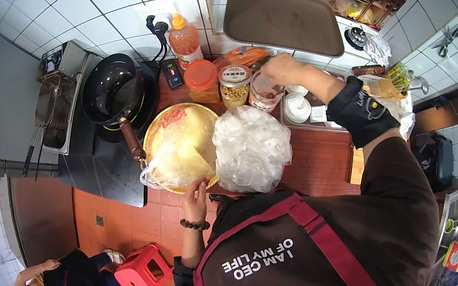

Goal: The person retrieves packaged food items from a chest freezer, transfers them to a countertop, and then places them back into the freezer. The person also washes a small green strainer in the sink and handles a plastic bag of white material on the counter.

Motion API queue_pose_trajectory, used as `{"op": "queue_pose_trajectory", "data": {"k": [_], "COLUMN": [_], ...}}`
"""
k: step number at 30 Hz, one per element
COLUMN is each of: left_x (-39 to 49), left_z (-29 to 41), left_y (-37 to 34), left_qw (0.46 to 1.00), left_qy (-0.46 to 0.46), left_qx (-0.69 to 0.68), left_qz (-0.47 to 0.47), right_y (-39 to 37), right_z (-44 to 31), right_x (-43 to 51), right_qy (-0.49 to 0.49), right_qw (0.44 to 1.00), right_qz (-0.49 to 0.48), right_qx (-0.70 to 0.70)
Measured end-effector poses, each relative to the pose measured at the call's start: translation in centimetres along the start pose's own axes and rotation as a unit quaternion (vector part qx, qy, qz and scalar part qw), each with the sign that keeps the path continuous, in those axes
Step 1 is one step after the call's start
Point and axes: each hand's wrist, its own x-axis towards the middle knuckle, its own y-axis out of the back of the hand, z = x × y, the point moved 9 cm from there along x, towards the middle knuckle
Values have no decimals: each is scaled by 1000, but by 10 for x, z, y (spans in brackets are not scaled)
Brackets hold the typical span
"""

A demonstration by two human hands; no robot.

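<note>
My right hand (283, 71) is above a clear plastic jar (265, 96) with reddish contents, fingers bent down at its mouth; what they hold is hidden. My left hand (195, 194) has its fingertips at the near rim of a round golden tray (149, 133); whether they pinch the plastic there is unclear. Yellowish sheets in a clear plastic bag (186, 159) lie on the tray. Right beside it sits a bulky clear bag of white pieces (252, 148). A lidded jar of yellowish beans (234, 87) and a red-lidded plastic jar (201, 79) stand behind.
A black wok (113, 87) with a wooden handle sits at the left, near a fryer basket (48, 102). A sauce bottle (184, 41) and a brown tray (281, 20) stand behind. White containers (297, 106) are at the right. Another person (70, 278) is near a red stool (142, 273).
</note>
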Motion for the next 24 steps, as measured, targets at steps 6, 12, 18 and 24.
{"op": "queue_pose_trajectory", "data": {"k": [6, 12, 18, 24], "left_x": [64, 111, 149, 128], "left_z": [69, 156, 42, 3], "left_y": [-44, -104, -127, -100], "left_qw": [990, 940, 969, 866], "left_qy": [-106, -329, 48, 198], "left_qx": [27, 81, -186, -449], "left_qz": [-88, 28, -157, -103], "right_y": [30, 32, 31, -40], "right_z": [36, -12, -36, -24], "right_x": [-38, -40, -15, 52], "right_qy": [-103, -65, -46, -42], "right_qw": [976, 948, 936, 987], "right_qz": [169, 218, 140, 22], "right_qx": [86, 222, 320, 151]}}
